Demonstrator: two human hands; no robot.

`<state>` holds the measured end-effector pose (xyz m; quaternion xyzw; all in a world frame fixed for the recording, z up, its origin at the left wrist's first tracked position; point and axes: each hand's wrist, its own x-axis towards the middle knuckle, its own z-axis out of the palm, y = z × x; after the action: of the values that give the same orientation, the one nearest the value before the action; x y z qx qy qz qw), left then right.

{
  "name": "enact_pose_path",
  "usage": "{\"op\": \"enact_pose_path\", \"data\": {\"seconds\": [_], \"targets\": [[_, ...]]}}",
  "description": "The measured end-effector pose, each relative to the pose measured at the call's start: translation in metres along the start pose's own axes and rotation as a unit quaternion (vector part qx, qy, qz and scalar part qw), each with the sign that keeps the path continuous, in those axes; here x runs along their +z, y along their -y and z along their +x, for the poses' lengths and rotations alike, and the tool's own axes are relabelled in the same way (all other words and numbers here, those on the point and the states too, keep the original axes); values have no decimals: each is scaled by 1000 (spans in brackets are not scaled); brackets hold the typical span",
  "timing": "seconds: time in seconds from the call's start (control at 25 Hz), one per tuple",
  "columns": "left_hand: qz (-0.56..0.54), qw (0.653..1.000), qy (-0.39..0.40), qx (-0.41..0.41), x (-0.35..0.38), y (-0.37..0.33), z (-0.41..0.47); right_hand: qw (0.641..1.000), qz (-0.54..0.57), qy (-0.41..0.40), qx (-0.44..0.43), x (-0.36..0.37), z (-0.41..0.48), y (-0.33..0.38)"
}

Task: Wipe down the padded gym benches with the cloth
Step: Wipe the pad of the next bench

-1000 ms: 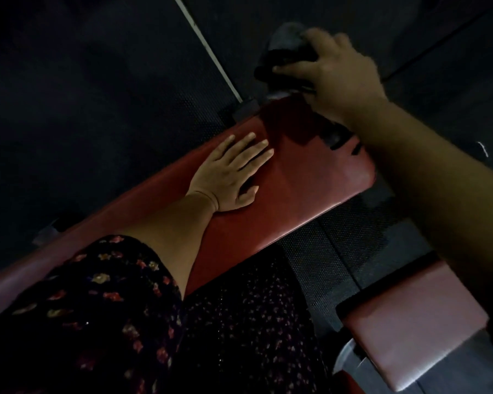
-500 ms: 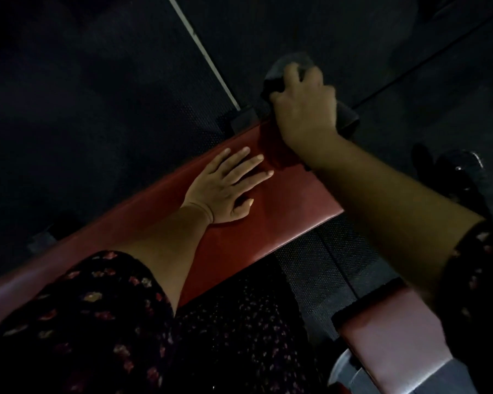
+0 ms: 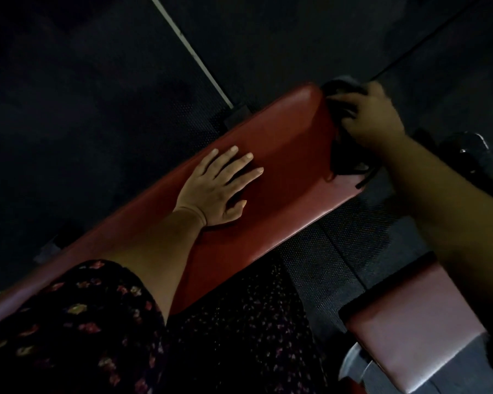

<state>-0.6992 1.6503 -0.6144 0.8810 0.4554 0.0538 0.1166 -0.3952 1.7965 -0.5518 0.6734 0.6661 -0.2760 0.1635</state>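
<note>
Your left hand (image 3: 218,189) lies palm down on the long red padded vinyl bench (image 3: 285,166), near the middle of its width, with the fingers straight and slightly fanned apart, pointing toward the far end, and the thumb tucked out to the side against the pad. The bare forearm runs back from it to a dark floral-print sleeve (image 3: 77,317) at the lower left. Your right hand (image 3: 373,120) reaches in from the right and is curled over a dark crumpled cloth (image 3: 343,155), its fingers bent and closed around the bundle, pressing it against the rounded end edge of the bench; part of the cloth hangs below the hand along that edge. You have two hands in view, one cloth, and two padded surfaces: the long red bench under both hands, and a smaller paler red pad (image 3: 410,319) at the lower right, well apart from your hands. The black textured rubber floor (image 3: 97,95) carries one thin white line (image 3: 194,52) running diagonally toward the bench.
</note>
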Motion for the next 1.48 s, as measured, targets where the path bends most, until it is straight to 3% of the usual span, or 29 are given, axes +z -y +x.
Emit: {"op": "enact_pose_path", "data": {"seconds": [0.08, 0.2, 0.28, 0.48, 0.6, 0.76, 0.92, 1.0, 1.04, 1.12, 1.2, 1.24, 1.32, 1.48], "targets": [[-4, 1000, -2, -3, 0, 0, -1, 1000, 24, 3, 3, 8, -22, -22], [-3, 1000, 0, -3, 0, 1, -1, 995, -22, 43, 85, 14, -38, -32], [-1, 1000, 6, -4, 0, 0, 0, 992, 9, 13, 124, 12, -30, -14], [10, 1000, 4, -12, 0, -1, -2, 992, 20, -97, 75, 9, -21, 31], [5, 1000, 3, -19, 0, -3, -1, 989, 80, -100, 73, 24, -64, -3], [11, 1000, 5, -21, 1, -4, -2, 982, 90, -76, 149, 47, -121, -22], [18, 1000, 1, -19, 0, -4, -3, 975, 101, -121, 160, 47, -109, -5], [13, 1000, 4, -20, -1, -5, -2, 962, 175, -130, 164, 55, -102, -19], [14, 1000, 4, -20, -1, -6, -2, 933, 272, -124, 200, 60, -104, -32], [16, 1000, 6, -25, -1, -6, -1, 793, 524, -104, 294, 74, -121, -46], [15, 999, 9, -27, -1, -6, -2, 661, 661, -89, 343, 96, -150, -32], [18, 999, 7, -26, -1, -6, -1, 625, 694, -93, 346, 109, -163, -14], [16, 999, 11, -26, -1, -5, -2, 592, 721, -108, 344, 131, -183, 28], [19, 1000, 4, -20, 0, -4, -2, 617, 696, -156, 333, 149, -180, 38]]}}
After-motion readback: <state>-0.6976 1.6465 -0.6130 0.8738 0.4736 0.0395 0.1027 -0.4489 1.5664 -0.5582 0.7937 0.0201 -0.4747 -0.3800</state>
